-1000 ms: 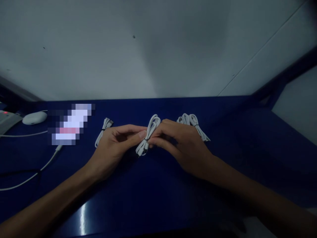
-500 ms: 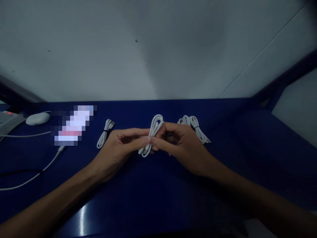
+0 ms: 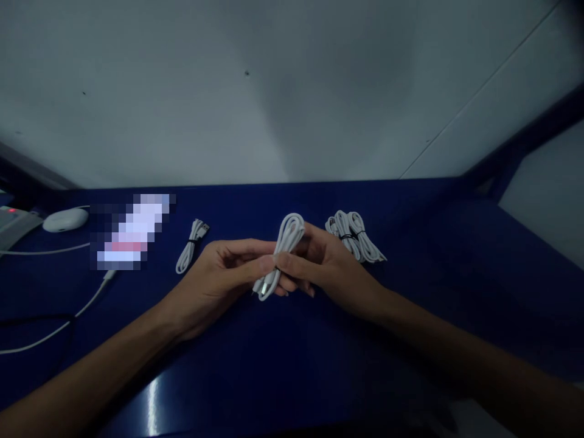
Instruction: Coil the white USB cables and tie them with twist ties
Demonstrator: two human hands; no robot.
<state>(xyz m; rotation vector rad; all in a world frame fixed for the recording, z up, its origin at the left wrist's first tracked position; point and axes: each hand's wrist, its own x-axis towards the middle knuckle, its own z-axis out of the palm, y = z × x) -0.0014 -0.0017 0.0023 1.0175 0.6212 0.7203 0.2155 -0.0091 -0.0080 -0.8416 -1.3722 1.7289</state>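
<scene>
White coiled cable [image 3: 289, 234] pinched at mid-length, centre of the frame

Bundled into a narrow loop, the cable slants from upper right to lower left. Left hand [image 3: 221, 274] and right hand [image 3: 340, 267] reach in from the two lower corners, and the grip of each is clamped on the bundle. Both thumbs press its near face about halfway along, their tips meeting or nearly so; other fingers lie behind it. Rounded loops project above the grip, while the lower end, with a metal plug [image 3: 264, 288], projects below. Whatever lies beneath the thumbs is hidden.

Beyond the left hand, left of centre, a smaller tied bundle [image 3: 188, 246] rests on the blue table [image 3: 274, 371], its dark band [image 3: 192, 241] near the middle. Beyond the right hand, right of centre, a group of white bundles [image 3: 365, 240] lies side by side, also dark-banded. At left, a pixelated bright screen [image 3: 134, 231] adjoins a white lead [image 3: 93, 298]; a rounded white case [image 3: 65, 219] sits farther left.
</scene>
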